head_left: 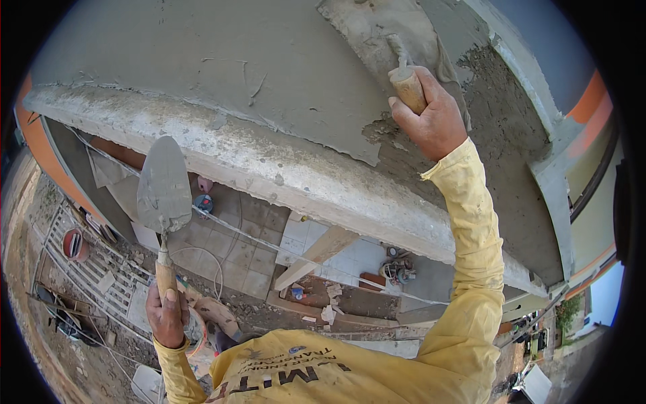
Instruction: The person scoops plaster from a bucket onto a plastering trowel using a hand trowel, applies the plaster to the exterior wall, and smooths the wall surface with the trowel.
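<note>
My left hand (168, 316) grips the wooden handle of a pointed trowel (163, 180), its cement-smeared blade pointing upward in front of the ledge. My right hand (431, 114) is closed round the wooden handle of a flat plastering float (379, 30), whose mortar-coated plate lies on the grey plastered surface (168, 50) at the top. Right of the float, the plaster (511, 168) is darker and rough. A pale concrete ledge (282, 176) runs diagonally below the plastered surface, between my two hands.
Far below are a tiled floor (242, 256), a wooden beam (309, 257), a red bucket (74, 244), a grated walkway (101, 276), rubble and cables. An orange-trimmed edge (60, 175) curves at the left. A concrete edge (546, 202) borders the plastered surface at the right.
</note>
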{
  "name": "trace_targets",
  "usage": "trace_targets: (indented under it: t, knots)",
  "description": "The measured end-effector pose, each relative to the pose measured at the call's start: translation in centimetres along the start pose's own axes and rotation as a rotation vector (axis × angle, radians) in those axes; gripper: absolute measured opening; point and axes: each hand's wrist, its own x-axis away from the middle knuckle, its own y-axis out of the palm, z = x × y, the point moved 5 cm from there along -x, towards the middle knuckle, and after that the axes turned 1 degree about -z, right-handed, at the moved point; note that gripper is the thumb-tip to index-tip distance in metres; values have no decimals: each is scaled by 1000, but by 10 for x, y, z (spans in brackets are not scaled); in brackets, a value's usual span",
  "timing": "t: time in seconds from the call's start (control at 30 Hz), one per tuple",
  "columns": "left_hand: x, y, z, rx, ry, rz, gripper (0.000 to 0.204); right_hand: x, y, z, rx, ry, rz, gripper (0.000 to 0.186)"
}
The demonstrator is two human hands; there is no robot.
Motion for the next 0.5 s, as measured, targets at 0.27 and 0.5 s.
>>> trace_targets:
  t: [0.27,0.5]
  knots:
    - [-5,2,-1,-6,-4,-47,44,67,85,27,160,111,-612,45]
    - [-9,7,-5,-32,-33,-51,43,72,111,31,232,103,-685,50]
